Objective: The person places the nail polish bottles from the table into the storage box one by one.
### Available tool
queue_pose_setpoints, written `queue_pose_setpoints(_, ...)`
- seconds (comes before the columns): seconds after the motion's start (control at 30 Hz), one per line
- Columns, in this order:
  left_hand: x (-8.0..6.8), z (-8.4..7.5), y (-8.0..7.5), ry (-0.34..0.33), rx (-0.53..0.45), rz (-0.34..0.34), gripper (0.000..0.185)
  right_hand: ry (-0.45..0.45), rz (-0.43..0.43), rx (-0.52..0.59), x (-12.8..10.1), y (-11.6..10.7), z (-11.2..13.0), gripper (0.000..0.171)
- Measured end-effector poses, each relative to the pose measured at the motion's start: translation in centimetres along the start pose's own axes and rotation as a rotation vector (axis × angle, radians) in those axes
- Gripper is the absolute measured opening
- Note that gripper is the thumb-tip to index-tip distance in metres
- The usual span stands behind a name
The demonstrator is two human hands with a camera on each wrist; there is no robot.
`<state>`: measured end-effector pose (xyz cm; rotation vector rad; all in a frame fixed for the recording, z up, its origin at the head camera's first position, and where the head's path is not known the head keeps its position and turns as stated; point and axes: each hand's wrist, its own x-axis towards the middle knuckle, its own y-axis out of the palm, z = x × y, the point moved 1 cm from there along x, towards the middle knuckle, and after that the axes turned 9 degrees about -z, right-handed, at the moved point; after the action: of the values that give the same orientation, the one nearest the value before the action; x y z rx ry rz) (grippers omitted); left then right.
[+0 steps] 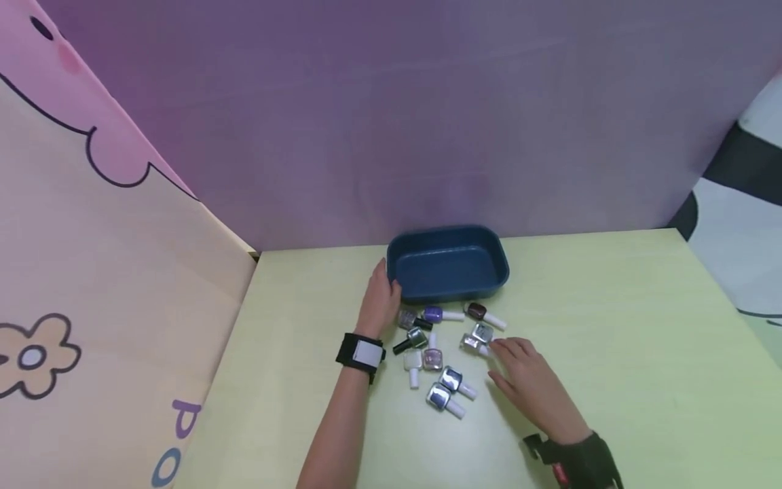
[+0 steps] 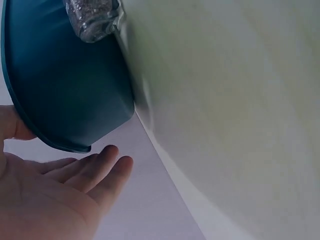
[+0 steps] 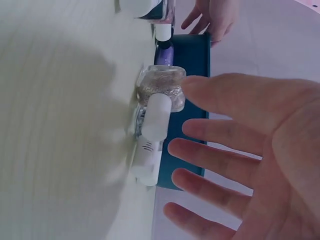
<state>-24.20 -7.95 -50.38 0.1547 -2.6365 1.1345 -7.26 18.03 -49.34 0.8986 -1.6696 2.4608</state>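
Observation:
My left hand (image 1: 379, 299) is at the left end of a dark blue bin (image 1: 449, 296). Its thumb is at the bin's rim, while the other fingers extend loosely beside the outer wall. My right hand (image 1: 537, 387) hovers over the table with fingers spread, holding nothing. Nearest to it lie a clear glittery nail polish bottle (image 1: 471, 343) and a silvery one (image 1: 482, 332). In the right wrist view, the thumb tip appears close to a glittery bottle (image 3: 162, 82); whether they touch, I cannot tell.
Several more nail polish bottles lie in front of the bin, among them a purple one (image 1: 432, 314), a dark red one (image 1: 476, 311) and a mirror-silver one (image 1: 438, 396). They rest on a pale yellow-green table (image 1: 635, 326). Behind it rises a purple wall (image 1: 427, 136).

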Motion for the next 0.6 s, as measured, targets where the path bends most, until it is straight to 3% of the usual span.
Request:
queue_pose_setpoints(0.13,0.0,0.0,0.1,0.022,-0.019,-0.002,0.058,-0.027,-0.007,0.004,0.2,0.5,-0.5,0.047)
queue_pose_setpoints(0.3,-0.2,-0.1,0.5,0.004,-0.017,-0.006,0.057,-0.010,0.018,-0.002,0.3,0.9,-1.2,0.042)
queue_pose_setpoints(0.6,-0.3,-0.6,1.0,-0.037,-0.009,0.009,0.061,-0.039,-0.059,-0.001,0.4,1.5,-1.3,0.029)
